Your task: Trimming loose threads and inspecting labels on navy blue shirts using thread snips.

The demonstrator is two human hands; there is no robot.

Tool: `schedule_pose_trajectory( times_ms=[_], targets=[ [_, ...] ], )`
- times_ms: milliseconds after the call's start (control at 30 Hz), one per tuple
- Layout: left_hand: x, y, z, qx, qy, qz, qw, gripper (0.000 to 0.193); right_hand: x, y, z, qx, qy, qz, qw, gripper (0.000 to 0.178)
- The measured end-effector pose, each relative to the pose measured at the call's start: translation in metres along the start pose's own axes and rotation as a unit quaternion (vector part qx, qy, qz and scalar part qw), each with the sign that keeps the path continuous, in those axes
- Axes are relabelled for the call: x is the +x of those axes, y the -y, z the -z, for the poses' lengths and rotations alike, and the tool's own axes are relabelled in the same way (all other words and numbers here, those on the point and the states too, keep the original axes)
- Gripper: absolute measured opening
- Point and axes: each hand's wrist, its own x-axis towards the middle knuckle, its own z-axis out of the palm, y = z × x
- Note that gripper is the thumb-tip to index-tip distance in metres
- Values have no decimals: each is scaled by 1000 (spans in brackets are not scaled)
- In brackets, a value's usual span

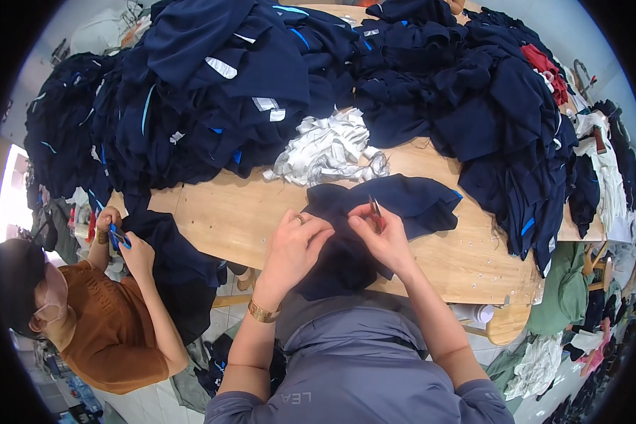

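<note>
A dark navy garment (410,201) lies in front of me on the wooden table (219,219), its near part hanging over the edge toward my lap. My left hand (297,247) is closed, thumb and fingers pinched together over the cloth; it seems to hold a bit of the garment, though the fingertips partly hide it. Small thread snips (376,209) with a reddish part stick up from my right hand (383,239), which is closed around them. Its thumb and index finger meet close to the fabric, a short gap from my left fingers. Any thread between the hands is too fine to see.
White cloth strips (325,150) lie heaped just beyond the garment. Large piles of navy garments stand at the far left (212,71) and far right (502,106). At my left a co-worker in a brown shirt (120,332) holds blue-handled snips (119,237) over dark cloth. A wooden stool (509,324) is at right.
</note>
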Motion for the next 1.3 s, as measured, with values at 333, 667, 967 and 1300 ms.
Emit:
schedule_pose_trajectory(
  times_ms=[333,667,967,1300],
  targets=[
    [-3,2,-1,9,-2,27,1000,4,-10,7,16,-277,84,83,954,40],
    [-8,-1,-8,23,29,60,997,7,10,10,20,-389,157,159,894,39],
    [-7,-5,-7,47,29,56,997,6,19,20,22,-425,238,146,861,40],
    [-6,-5,-5,46,23,50,997,6,21,15,23,-408,234,150,869,39]
  ],
)
